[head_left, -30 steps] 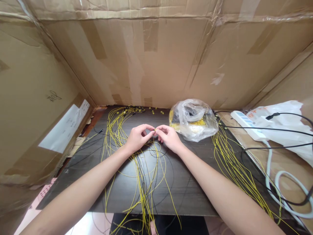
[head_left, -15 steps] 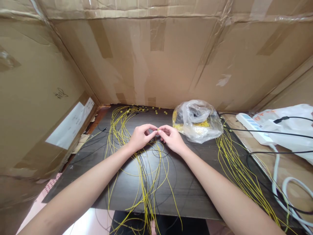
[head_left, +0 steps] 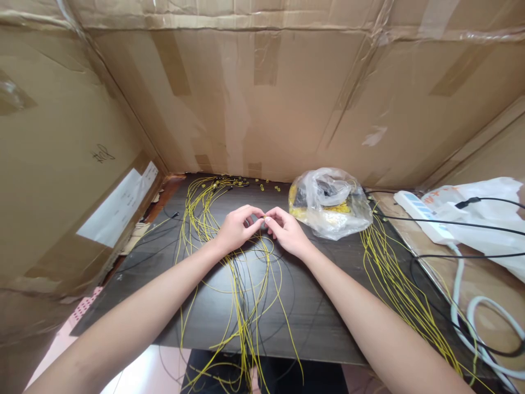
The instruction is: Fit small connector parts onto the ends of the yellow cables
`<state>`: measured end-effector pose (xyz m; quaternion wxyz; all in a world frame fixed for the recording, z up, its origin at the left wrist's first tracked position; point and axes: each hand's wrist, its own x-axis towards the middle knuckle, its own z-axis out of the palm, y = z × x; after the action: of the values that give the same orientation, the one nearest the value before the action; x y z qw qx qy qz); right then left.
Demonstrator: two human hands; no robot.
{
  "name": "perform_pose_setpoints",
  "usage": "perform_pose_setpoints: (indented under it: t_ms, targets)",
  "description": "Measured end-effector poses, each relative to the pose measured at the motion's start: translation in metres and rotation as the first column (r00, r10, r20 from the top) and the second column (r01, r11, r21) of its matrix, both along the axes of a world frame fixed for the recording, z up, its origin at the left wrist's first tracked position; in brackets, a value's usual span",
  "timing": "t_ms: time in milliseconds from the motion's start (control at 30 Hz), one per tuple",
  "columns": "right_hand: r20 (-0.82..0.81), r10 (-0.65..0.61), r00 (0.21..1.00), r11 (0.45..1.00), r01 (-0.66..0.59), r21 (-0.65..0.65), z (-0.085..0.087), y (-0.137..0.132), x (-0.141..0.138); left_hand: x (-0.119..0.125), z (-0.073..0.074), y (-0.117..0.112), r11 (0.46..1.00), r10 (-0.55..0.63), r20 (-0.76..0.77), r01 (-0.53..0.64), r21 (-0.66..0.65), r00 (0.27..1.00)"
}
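Observation:
Over the middle of the dark table, my left hand [head_left: 241, 225] and my right hand [head_left: 284, 230] meet at their fingertips. Both are closed in a pinch around one small yellow piece [head_left: 264, 217], mostly hidden by the fingers. A thin yellow wire seems to run down from it, though the fingers hide how they join. Below my hands a loose bundle of yellow wires [head_left: 245, 328] hangs over the table's front edge. More yellow wires [head_left: 192, 210] curve across the table left of my left hand, their dark ends at the back.
Several small yellow pieces [head_left: 262, 187] lie along the back edge. A clear plastic bag [head_left: 348, 224] holding yellow parts stands behind my right hand. Further right are another yellow wire bundle [head_left: 394, 279], a white power strip [head_left: 424, 219] and black cables [head_left: 459, 221]. Cardboard walls [head_left: 262, 109] enclose the table [head_left: 328, 306].
Both hands stay pinched together in nearly the same place. The view has shifted very slightly; nothing is visibly let go or taken up.

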<state>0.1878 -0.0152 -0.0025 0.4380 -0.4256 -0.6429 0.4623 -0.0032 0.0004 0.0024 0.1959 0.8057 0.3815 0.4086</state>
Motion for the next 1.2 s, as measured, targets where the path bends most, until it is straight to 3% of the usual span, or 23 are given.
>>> perform_pose_setpoints:
  t_ms: [433, 700, 1200]
  targets:
    - [0.133, -0.012, 0.991, 0.999, 0.008, 0.036, 0.0023, -0.0003, 0.0002, 0.0027, 0.002, -0.0035, 0.999, -0.031, 0.008, 0.031, 0.035, 0.999]
    - [0.069, -0.034, 0.997, 0.999, 0.035, -0.009, 0.0011, -0.0003, -0.0005, 0.0028, -0.0001, -0.0006, 1.0, -0.009, 0.027, 0.008, 0.023, 1.0]
    - [0.145, -0.026, 0.989, 1.0, 0.023, 0.019, -0.0009, 0.0011, -0.0009, 0.0025, 0.0004, -0.0018, 0.999, -0.033, 0.021, 0.032, 0.043, 0.999]
